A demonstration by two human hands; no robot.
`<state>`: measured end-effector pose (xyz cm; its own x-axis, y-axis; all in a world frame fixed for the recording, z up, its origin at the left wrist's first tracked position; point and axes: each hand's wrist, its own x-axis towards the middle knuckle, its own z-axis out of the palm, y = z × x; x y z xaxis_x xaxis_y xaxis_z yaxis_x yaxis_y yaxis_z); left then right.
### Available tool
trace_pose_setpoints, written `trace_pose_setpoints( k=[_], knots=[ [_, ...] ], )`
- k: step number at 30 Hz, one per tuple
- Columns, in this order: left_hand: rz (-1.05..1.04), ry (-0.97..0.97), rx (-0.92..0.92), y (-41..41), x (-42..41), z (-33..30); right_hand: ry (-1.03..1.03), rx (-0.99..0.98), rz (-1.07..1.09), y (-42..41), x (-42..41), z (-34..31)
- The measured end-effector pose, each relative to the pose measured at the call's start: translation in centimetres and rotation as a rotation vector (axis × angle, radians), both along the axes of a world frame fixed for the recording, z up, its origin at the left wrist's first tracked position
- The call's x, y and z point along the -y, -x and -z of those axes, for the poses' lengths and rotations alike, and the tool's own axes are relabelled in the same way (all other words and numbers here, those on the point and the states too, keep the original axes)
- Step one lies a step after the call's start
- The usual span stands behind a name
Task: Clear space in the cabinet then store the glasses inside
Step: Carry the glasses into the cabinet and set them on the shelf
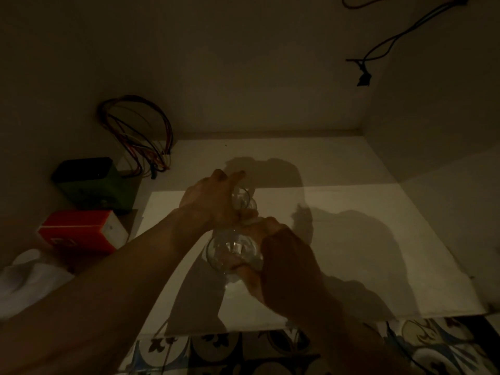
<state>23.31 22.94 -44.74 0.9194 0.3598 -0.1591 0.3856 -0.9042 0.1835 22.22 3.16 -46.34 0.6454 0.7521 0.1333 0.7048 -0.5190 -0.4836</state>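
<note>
I saw the cabinet (338, 169) floor mostly bare, with boxes (81, 231) and wires (135, 131) pushed left, so clearing looked done. My left hand (208, 201) had its fingers wrapped round the far glass (242, 201); my right hand (286, 255) gripped the near glass (232, 253). Both were low over the shelf, seemingly not yet released.

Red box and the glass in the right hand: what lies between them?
In the head view, only the left forearm crosses between the red box and the nearer glass held by the right hand; otherwise bare shelf.
</note>
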Motion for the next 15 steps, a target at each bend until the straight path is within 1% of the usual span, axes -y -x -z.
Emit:
trace_pose_setpoints(
  k=[2, 5, 6, 8, 11, 15],
  knots=[
    [-0.043, 0.011, 0.057, 1.2, 0.4, -0.1, 0.014, 0.006, 0.063, -0.9, 1.2, 0.0],
    [-0.063, -0.038, 0.073, 3.0, 1.5, 0.0, 0.293, -0.016, 0.113, -2.7, 2.0, -0.5],
    [-0.071, -0.044, 0.054, 3.5, 1.9, 0.2, 0.356, -0.027, 0.12, -3.3, 2.2, -0.3],
    [-0.066, -0.051, -0.001, 4.4, 2.8, 0.4, 0.391, -0.012, 0.135, -3.8, 2.8, -0.4],
    [-0.066, -0.078, -0.035, 5.4, 4.1, 0.6, 0.433, 0.013, 0.144, -4.0, 3.7, -1.2],
    [-0.106, -0.076, -0.065, 6.4, 5.4, -0.1, 0.439, -0.079, 0.199, -4.4, 4.8, -2.4]
  ],
)
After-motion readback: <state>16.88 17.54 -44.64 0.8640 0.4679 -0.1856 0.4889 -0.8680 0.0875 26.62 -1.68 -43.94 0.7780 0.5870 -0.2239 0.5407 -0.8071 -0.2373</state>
